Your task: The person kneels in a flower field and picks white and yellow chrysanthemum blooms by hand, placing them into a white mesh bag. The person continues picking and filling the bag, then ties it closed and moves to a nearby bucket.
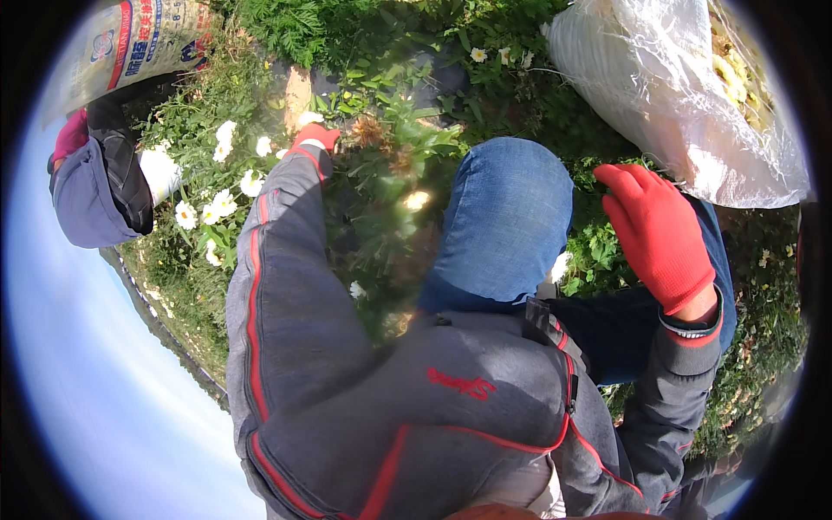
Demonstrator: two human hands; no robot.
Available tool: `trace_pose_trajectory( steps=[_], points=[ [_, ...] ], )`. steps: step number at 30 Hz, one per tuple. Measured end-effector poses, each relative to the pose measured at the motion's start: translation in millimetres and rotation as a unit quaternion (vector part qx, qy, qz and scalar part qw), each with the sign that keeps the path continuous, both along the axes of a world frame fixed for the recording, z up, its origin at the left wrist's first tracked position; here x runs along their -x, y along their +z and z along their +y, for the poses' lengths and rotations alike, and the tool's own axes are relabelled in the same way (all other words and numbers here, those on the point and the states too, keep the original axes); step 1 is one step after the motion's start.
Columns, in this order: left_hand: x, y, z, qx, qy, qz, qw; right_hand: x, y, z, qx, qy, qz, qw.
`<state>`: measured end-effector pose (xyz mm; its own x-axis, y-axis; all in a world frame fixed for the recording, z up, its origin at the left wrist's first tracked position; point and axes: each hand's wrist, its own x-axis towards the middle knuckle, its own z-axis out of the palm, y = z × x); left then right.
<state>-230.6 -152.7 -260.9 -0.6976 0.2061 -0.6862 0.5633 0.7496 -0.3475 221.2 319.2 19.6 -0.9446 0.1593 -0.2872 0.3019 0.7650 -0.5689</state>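
Observation:
My left hand (316,136), in a red knit glove, reaches out among the plants. A white flower head (311,118) shows right at its fingertips; whether the fingers grip it cannot be made out. More white flowers with yellow centres (251,184) grow beside my left forearm. My right hand (660,231), also red-gloved, is raised over my bent leg, fingers slightly curled and thumb apart, with nothing visible in it. Just beyond it is a white woven plastic sack (624,78), its mouth showing pale yellow flower heads (731,75) inside.
My knee in blue jeans (504,214) rises between the hands. At the upper left, another person in a grey-blue cap (97,195) bends near a printed woven sack (149,45). Leafy plants (286,29) and dark ground sheeting (442,75) lie ahead.

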Motion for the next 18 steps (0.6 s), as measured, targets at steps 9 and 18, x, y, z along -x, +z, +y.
trace_pose_trajectory(
  steps=[9,18],
  points=[
    [37.0,17.5,-19.7,-0.156,0.147,-0.028,0.976,-4.1,3.1,4.9,-0.001,-0.003,0.036,0.999],
    [-100.3,155.3,170.3,-0.453,0.425,-0.303,0.723,5.2,2.0,-5.2,-0.018,0.012,0.057,0.998]
  ],
)
